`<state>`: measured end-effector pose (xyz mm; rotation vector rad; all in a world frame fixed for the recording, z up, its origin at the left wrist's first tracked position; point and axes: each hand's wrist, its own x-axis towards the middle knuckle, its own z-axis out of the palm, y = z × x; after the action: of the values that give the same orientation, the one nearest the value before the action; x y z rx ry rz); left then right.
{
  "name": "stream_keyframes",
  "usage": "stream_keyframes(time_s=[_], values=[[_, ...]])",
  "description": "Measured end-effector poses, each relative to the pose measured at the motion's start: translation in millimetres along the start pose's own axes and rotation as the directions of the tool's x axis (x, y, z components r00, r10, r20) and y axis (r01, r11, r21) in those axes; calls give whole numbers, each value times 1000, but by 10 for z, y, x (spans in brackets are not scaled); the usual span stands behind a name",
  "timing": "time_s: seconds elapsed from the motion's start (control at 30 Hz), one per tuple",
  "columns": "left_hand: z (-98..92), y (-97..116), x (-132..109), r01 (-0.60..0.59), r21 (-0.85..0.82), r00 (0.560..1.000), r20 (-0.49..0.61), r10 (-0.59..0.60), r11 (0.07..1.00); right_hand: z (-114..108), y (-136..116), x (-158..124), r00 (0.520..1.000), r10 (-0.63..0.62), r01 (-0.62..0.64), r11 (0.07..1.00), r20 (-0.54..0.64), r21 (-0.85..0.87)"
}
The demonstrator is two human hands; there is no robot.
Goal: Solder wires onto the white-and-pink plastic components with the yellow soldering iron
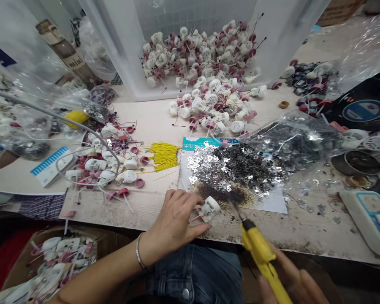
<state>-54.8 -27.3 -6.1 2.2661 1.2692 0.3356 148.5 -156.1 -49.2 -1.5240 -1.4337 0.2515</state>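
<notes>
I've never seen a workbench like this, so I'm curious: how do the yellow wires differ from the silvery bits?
The yellow wires are thin, straight and parallel; the silvery bits are tiny flakes in a loose heap. The wires lie on the bench, the bits on a paper sheet. Both sit side by side.

Beyond my left hand (174,221) was a yellow wire bundle (164,156), then a clear plastic bin (120,55) heaped with white parts with maroon caps; a cardboard box (110,240) sat below that hand.
</notes>
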Motion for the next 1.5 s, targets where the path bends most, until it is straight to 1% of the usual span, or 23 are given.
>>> stream_keyframes(time_s=[0.07, 0.13, 0.17, 0.23, 0.3, 0.4, 0.47, 0.53, 0.57, 0.63, 0.7, 0.8, 0.87, 0.93, 1.0, 1.07, 1.13, 1.2, 1.27, 1.3, 1.37, 1.43, 1.5], values=[[-26, -31, -4, -110, 59, 994, 16, 110, 992, 158, 52, 117, 995, -44, 45, 999, -93, 11], [-27, -59, 1, -218, 124, 976, 54, 213, 968, 351, 83, 273, 992, -114, 119, 990, -62, 82], [-22, -71, 5, -259, 145, 966, 62, 253, 955, 451, 93, 352, 993, -107, 113, 986, -51, 120], [-11, -90, 8, -307, 148, 952, 57, 302, 940, 634, 114, 481, 981, -192, 191, 966, -13, 176], [-12, -102, 7, -293, 93, 956, 38, 290, 952, 766, 140, 543, 971, -239, 229, 954, 30, 194], [-15, -132, 28, -170, -77, 985, 20, 172, 982, 848, 159, 528, 963, -266, 251, 946, 49, 204], [7, -173, 67, -71, -146, 997, -42, 65, 987, 853, 139, 495, 960, -276, 260, 941, 49, 214], [41, -226, 115, 9, -101, 993, -120, -21, 995, 847, 96, 476, 958, -278, 257, 939, 66, 228], [56, -250, 134, 34, -52, 990, -135, -41, 998, 842, 73, 474, 959, -275, 251, 939, 75, 234], [65, -281, 145, 40, 23, 996, -87, -38, 999, 830, 34, 476, 963, -257, 231, 943, 80, 240], [44, -288, 120, 24, 26, 1000, 1, -24, 999, 813, 13, 475, 973, -221, 201, 951, 60, 236], [-7, -276, 81, 89, 37, 993, 71, -92, 995, 802, 4, 452, 986, -156, 140, 961, 51, 238], [-22, -269, 108, 161, 77, 983, 78, -167, 984, 814, -1, 431, 987, -138, 114, 960, 80, 256], [-18, -269, 196, 215, 104, 974, 54, -221, 971, 828, -14, 418, 985, -143, 111, 955, 99, 275], [-8, -273, 321, 257, 122, 965, 25, -262, 959, 826, -31, 413, 985, -152, 124, 954, 84, 274], [-5, -279, 439, 287, 133, 955, 32, -294, 949, 792, -41, 408, 989, -140, 126, 961, 42, 246], [-9, -284, 505, 278, 141, 957, 48, -287, 950, 730, -34, 393, 993, -115, 117, 972, -21, 204], [-16, -290, 499, 199, 164, 975, 67, -212, 966, 654, -6, 364, 990, -109, 123, 977, -85, 176], [-21, -294, 433, 107, 188, 987, 96, -126, 976, 574, 39, 329, 984, -154, 166, 975, -89, 148], [-23, -296, 389, 79, 184, 988, 115, -101, 980, 532, 63, 314, 980, -193, 199, 971, -59, 130], [-28, -299, 300, 82, 137, 984, 148, -102, 987, 443, 103, 293, 963, -266, 262, 959, 32, 105], [-38, -300, 241, 127, 77, 977, 162, -138, 989, 351, 123, 291, 953, -285, 272, 954, 99, 125], [-49, -301, 228, 174, 52, 973, 144, -180, 983, 274, 124, 307, 954, -263, 239, 957, 145, 167]])
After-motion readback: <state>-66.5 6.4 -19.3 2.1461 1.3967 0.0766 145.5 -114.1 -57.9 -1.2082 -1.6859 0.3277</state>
